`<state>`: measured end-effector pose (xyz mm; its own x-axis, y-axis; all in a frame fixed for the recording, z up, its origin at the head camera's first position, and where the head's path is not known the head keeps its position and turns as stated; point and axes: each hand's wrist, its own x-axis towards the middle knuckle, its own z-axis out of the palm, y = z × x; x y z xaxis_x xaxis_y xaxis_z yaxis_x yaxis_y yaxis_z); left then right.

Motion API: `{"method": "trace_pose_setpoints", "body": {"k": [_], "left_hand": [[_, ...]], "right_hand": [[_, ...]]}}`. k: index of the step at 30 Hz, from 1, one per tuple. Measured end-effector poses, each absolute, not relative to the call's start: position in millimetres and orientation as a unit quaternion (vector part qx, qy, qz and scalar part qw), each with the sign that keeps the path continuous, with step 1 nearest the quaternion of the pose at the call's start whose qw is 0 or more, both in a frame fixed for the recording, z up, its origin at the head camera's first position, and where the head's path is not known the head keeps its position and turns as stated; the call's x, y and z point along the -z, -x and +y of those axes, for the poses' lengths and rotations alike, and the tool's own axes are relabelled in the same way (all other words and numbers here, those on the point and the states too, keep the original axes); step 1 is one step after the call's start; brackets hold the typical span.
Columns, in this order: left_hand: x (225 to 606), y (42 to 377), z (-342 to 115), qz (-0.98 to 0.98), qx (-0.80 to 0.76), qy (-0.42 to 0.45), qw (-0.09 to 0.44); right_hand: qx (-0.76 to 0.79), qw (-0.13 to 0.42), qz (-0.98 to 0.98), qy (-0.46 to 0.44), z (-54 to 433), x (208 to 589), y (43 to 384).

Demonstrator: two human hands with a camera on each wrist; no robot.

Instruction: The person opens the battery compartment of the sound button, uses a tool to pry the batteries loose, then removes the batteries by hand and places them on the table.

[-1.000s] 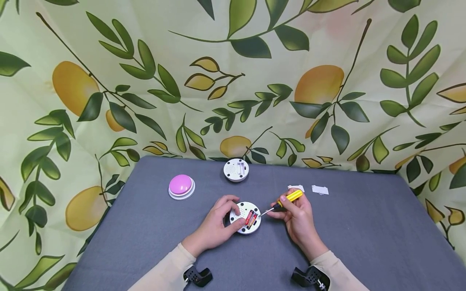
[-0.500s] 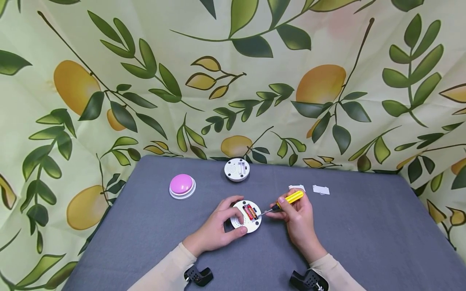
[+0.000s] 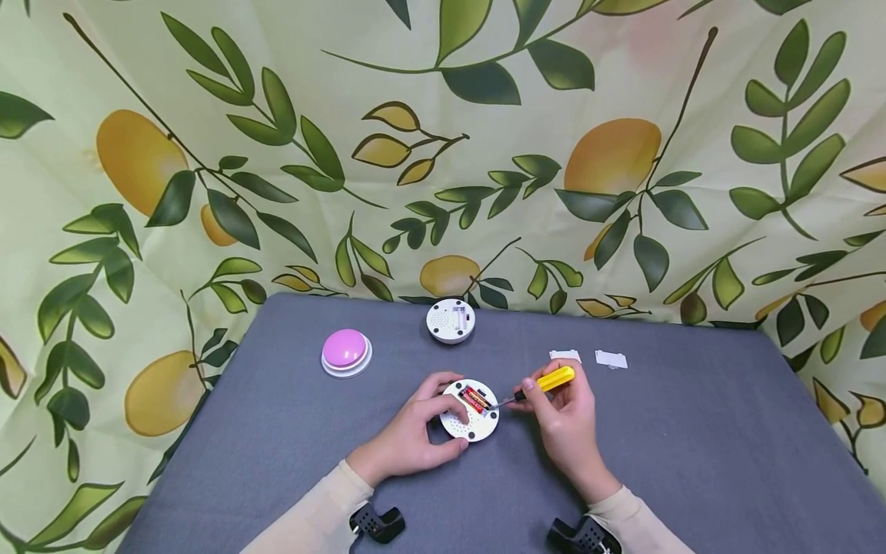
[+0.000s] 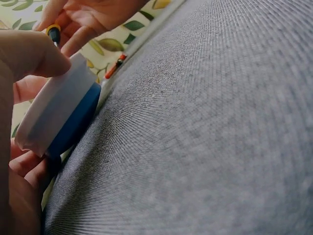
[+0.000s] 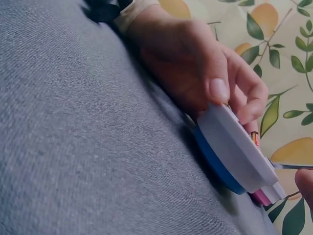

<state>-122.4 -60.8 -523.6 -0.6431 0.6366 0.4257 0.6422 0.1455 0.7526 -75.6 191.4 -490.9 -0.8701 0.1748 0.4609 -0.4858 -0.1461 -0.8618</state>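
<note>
In the head view my left hand [image 3: 415, 431] grips a round white push button [image 3: 482, 428] that lies face down, thumb at its near edge and fingers over its left side. Two red batteries [image 3: 475, 399] sit in its uncovered compartment. The left wrist view shows the blue dome [image 4: 73, 122] beneath the white base, close over the cloth. From the right, my right hand [image 3: 571, 431] holds a screwdriver with a yellow handle [image 3: 556, 378]. Its thin metal shaft points left, the tip right at the end of the batteries.
A pink button [image 3: 344, 350] stands upright at the back left. Another white button [image 3: 451, 322] lies upside down at the back, its compartment uncovered. Two small flat white pieces, the left one [image 3: 565, 355] and the right one [image 3: 611, 360], lie behind my right hand on the grey cloth [image 3: 692, 446].
The white button has turned counterclockwise in my left hand, so the batteries have swung from its right side toward its far side. The screwdriver tip has stayed beside the batteries.
</note>
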Motion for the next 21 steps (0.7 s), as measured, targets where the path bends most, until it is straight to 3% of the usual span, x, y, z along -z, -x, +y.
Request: {"method": "trace_pose_setpoints", "body": {"k": [6,12,21], "left_hand": [[523,121,-59,-0.765,0.505,0.399,-0.017],[520,120,-58,-0.772,0.507,0.383,-0.021],[521,122,-58,-0.771,0.512,0.379,-0.008]], "right_hand": [[-0.702,0.233,-0.657,-0.145,190,494,74],[-0.648,0.284,-0.677,-0.205,187,497,74],[-0.695,0.297,-0.622,-0.206,179,503,73]]}}
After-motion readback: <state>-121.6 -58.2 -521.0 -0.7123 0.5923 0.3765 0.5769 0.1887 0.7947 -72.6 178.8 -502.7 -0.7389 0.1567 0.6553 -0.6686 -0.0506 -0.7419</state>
